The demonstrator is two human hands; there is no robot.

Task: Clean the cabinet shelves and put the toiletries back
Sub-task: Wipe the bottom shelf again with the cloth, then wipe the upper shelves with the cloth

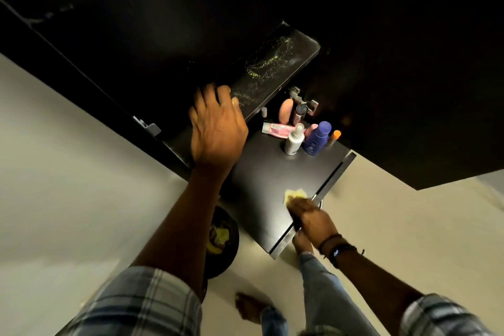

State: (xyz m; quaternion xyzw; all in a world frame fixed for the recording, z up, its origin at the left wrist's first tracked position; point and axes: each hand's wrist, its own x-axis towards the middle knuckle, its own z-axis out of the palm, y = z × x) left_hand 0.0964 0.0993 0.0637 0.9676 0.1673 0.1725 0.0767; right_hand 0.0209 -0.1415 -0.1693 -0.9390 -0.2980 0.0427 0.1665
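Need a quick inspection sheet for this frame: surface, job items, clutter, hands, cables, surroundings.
Surface: lower shelf, dark, mostly bare; upper shelf streaked with yellowish residue.
Job's things: yellow cloth on the lower shelf's front edge; toiletries grouped at the back: blue bottle, white spray bottle, pink tube, peach bottle, orange-capped bottle.
Clutter: dark bin on the floor holding yellow scraps.
Grippers: left hand resting on the upper shelf's edge; right hand pressing the cloth.
Cables: nothing seen.
Surroundings: pale floor, open cabinet door, bare feet below.
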